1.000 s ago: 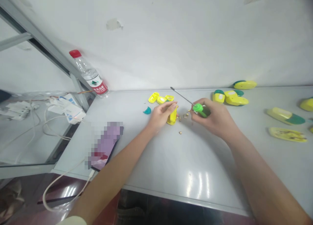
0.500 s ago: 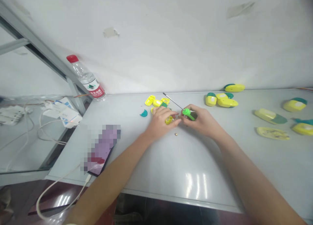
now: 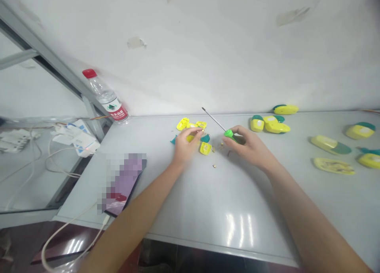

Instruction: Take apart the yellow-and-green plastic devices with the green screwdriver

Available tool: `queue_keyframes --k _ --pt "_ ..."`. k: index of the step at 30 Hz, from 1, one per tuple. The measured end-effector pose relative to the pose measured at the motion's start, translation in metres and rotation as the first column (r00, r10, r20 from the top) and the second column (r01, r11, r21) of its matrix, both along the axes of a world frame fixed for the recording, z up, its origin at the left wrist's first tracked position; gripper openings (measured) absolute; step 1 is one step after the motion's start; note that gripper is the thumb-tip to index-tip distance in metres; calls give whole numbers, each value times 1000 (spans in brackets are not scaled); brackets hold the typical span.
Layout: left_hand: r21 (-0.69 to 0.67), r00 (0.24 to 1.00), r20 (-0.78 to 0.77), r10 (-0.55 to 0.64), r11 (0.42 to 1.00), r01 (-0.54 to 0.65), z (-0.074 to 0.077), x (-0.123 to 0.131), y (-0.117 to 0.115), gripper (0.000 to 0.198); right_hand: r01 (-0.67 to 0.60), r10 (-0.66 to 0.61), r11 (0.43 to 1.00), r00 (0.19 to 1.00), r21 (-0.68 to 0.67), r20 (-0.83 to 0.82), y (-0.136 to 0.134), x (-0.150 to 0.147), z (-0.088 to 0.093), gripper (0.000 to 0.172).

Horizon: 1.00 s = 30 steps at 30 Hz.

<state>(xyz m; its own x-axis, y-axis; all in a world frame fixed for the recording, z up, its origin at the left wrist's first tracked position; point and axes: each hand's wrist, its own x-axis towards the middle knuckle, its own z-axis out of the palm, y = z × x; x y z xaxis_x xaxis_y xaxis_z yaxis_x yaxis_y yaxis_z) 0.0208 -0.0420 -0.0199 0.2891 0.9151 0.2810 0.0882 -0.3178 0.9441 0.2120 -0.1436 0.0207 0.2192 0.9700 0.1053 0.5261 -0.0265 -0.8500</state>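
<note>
Head view: the right hand curls its fingers around a green-handled screwdriver, shaft angled up-left over the counter. The left hand presses its fingertips together, pinching something too small to tell, just beside a yellow shell and a teal piece. A brass screw lies near both hands.

A purple object by the left edge of the table is pixelated; tiny brass bits are too small to identify.
</note>
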Motion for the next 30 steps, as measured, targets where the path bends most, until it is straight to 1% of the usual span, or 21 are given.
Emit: queue_keyframes --k 2,4,6,8,11,17,21,26,30 --pt "-17 992 33 122 993 -121 -1 -2 3 17 -12 8 998 997 -57 -75 -2 2 5 43" --pt "-14 977 36 210 978 -210 -2 -4 7 19 -75 58 989 990 -128 -128 -4 6 10 48" --pt "-8 964 36 262 965 -262 -3 -6 9 19 -163 134 966 980 -201 -148 -6 10 13 51" --pt "17 959 40 282 959 -283 -4 -8 10 19 -220 184 939 971 -263 -155 -8 14 14 51" --pt "77 960 37 276 957 -278 -4 -8 10 16 -249 206 919 964 -306 -167 -9 17 13 49" --pt "188 968 21 250 950 -249 -4 -7 7 11 -255 217 919 964 -301 -155 -9 14 13 51" --pt "205 969 20 248 947 -246 -4 -8 7 12 -233 198 923 970 -308 -141 -9 13 14 53" --pt "250 974 26 226 942 -226 -5 -9 8 15 -236 207 916 971 -325 -121 -10 16 13 52" --pt "235 978 35 206 949 -209 -6 -9 9 16 -237 214 915 971 -327 -105 -10 15 13 52"
